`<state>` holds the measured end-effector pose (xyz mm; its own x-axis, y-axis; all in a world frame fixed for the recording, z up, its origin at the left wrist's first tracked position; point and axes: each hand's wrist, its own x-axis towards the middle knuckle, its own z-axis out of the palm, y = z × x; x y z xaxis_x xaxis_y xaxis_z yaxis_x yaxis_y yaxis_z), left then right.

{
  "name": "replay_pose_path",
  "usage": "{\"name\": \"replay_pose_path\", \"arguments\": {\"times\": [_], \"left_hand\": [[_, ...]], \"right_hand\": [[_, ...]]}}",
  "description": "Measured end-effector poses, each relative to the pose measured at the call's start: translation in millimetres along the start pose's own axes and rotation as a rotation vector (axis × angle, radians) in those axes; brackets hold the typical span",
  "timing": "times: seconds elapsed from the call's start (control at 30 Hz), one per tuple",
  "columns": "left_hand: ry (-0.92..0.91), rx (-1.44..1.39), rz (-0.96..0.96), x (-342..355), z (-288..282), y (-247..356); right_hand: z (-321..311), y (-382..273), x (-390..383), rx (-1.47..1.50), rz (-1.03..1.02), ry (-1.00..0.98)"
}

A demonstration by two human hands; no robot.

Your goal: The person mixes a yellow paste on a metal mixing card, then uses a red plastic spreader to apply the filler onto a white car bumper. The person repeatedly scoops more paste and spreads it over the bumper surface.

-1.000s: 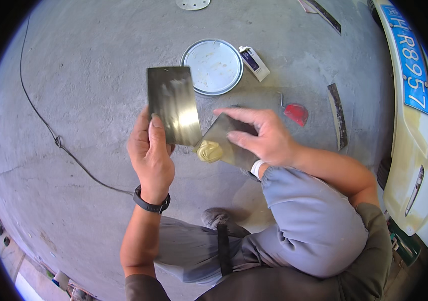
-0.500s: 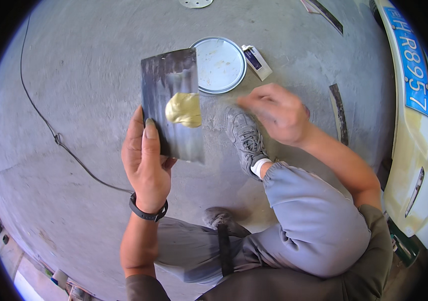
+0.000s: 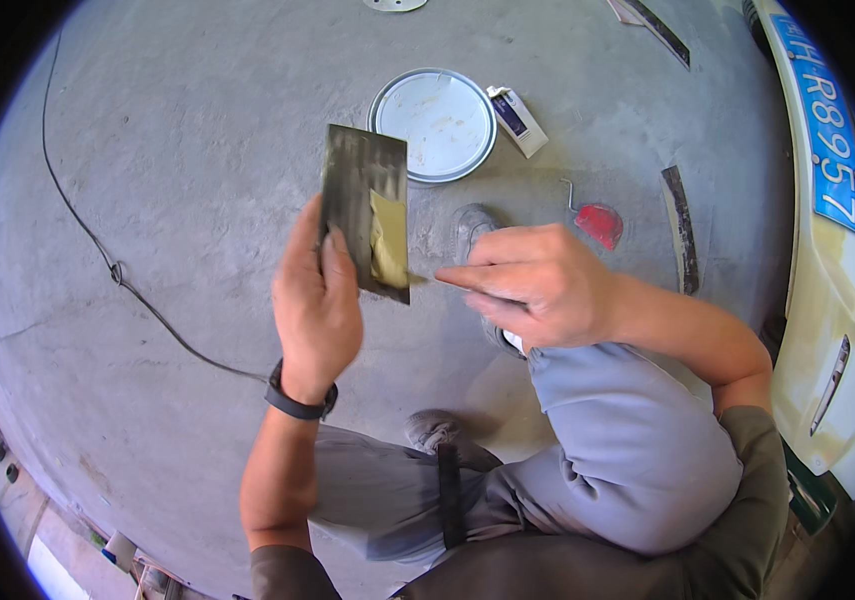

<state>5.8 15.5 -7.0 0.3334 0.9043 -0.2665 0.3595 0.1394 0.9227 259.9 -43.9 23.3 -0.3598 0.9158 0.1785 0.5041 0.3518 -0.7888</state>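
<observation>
left hand: my left hand [image 3: 315, 305] grips a dark rectangular metal plate [image 3: 362, 205] by its lower edge, thumb laid on the face, holding it upright in front of me.
plate: a patch of yellowish putty [image 3: 387, 240] sits on the right part of its face, running down toward the lower right corner.
right hand: my right hand [image 3: 537, 285] is curled, fingers pinched together around something thin whose tip [image 3: 425, 279] pokes out toward the plate's lower right corner; i cannot tell just what it is.
gap: that tip is just beside the plate's corner; whether they touch i cannot tell.
wrist: a black band [image 3: 297, 398] sits on my left wrist.
floor: grey concrete [image 3: 177, 150], a thin dark cable [image 3: 117, 270] trailing across it on my left.
beyond the plate: a round white lid [image 3: 434, 122], with a small white and blue box [image 3: 515, 118] just beside it.
to the right: a small red piece [image 3: 599, 222] with a wire hook, a dark strip [image 3: 680, 238] near it, and a pale car body panel [image 3: 827, 330] at the edge.
below: my grey trouser knee [image 3: 617, 440] and shoe [image 3: 469, 230].
</observation>
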Motion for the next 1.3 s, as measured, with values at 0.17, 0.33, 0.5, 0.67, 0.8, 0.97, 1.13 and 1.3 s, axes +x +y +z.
{"name": "replay_pose_path", "arguments": {"times": [0.17,0.33,0.5,0.67,0.8,0.97,1.13,1.3], "left_hand": [[-0.072,0.050,0.321,-0.1,3.2,0.6],[-0.010,0.040,0.018,0.7,-1.7,-2.1],[0.075,-0.092,0.074,-2.5,2.5,-7.3],[-0.026,0.067,0.354,-1.3,0.1,-9.4],[0.025,-0.157,0.067,0.1,-1.9,-8.6],[0.012,0.001,0.210,-2.0,1.2,-6.2],[0.011,-0.476,-0.069,-9.6,3.5,14.8],[-0.010,-0.866,-0.248,-27.1,7.8,49.3]], "right_hand": [[3.4,-3.1,2.5,-0.217,0.100,0.098],[-3.5,-1.2,6.7,-0.035,0.005,0.142],[-5.4,3.4,6.4,-0.102,-0.094,-0.008],[-8.3,-1.5,10.5,-0.219,-0.073,0.049],[-14.4,-5.4,18.0,-0.151,-0.072,0.007],[-11.1,-1.8,14.4,-0.190,-0.170,-0.086],[-14.8,4.8,1.1,-0.261,-0.140,0.235],[-8.2,11.6,-6.7,-0.390,-0.415,0.236]]}}
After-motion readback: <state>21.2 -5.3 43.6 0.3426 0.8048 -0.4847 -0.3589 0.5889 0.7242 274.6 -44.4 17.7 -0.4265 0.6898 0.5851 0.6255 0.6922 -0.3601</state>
